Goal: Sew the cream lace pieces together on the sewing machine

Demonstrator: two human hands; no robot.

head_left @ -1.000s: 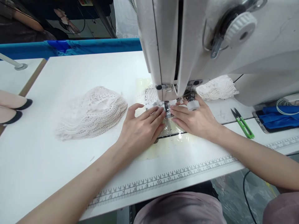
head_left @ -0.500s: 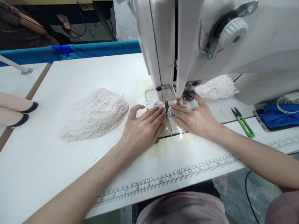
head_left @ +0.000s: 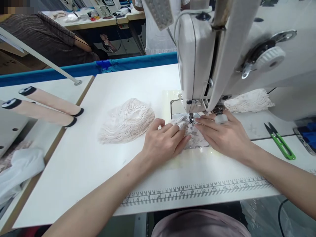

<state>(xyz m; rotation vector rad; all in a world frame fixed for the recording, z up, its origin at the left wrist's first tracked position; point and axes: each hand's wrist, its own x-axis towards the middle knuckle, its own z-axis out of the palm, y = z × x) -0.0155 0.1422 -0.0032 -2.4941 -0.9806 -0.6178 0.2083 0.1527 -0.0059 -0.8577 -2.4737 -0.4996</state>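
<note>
A white sewing machine stands on a white table. A small piece of white lace lies under its needle. My left hand lies flat on the lace, fingers stretched toward the needle from the left. My right hand lies flat on the lace from the right, fingertips close to the presser foot. A pile of pale lace pieces sits just left of my left hand. More lace lies behind the machine arm.
Green thread snips lie at the right. A printed ruler runs along the table's front edge. Two skin-coloured mannequin arm forms lie on the adjoining table at left. Another person in a dark top sits beyond the blue edge.
The view has swung left and upward, so everything sits further right. Both hands stay flat on the lace at the needle; the lace now shows further toward me under the fingers.
</note>
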